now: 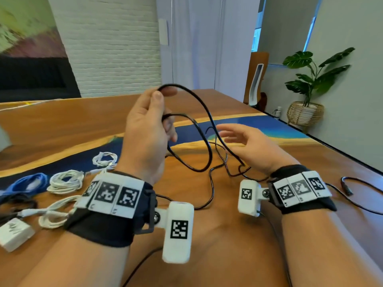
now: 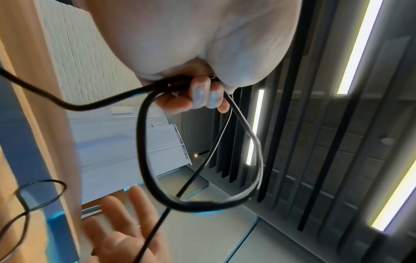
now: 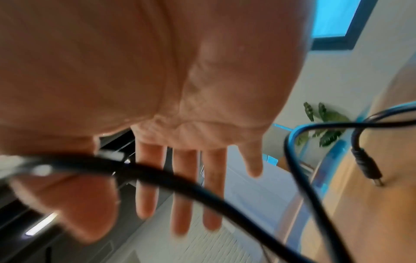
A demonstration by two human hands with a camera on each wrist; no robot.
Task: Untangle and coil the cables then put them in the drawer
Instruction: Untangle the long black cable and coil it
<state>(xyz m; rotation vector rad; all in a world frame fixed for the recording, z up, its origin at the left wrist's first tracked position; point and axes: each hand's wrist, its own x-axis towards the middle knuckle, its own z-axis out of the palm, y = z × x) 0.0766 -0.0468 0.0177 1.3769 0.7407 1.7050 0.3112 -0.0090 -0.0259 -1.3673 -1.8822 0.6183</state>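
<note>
Left hand (image 1: 145, 129) raised, grip clamped on black cable (image 1: 204, 129) loops; slack trailing onto surface (image 1: 62, 125). Right hand (image 1: 248, 143) beside loops, fingers (image 3: 180, 186) spread, holding nothing. White cables (image 1: 66, 181) coiled far left.

We cannot see how many turns of the black cable (image 1: 204, 129) sit inside the left hand (image 1: 145, 129), since the curled fingers (image 2: 200, 92) cover that grip. The right hand (image 1: 248, 143) is motion-blurred in the head view. In the right wrist view a thick blurred strand crosses the fingers (image 3: 180, 186). The dark cables (image 1: 12, 200) at the surface's (image 1: 62, 125) left run off the frame edge.
</note>
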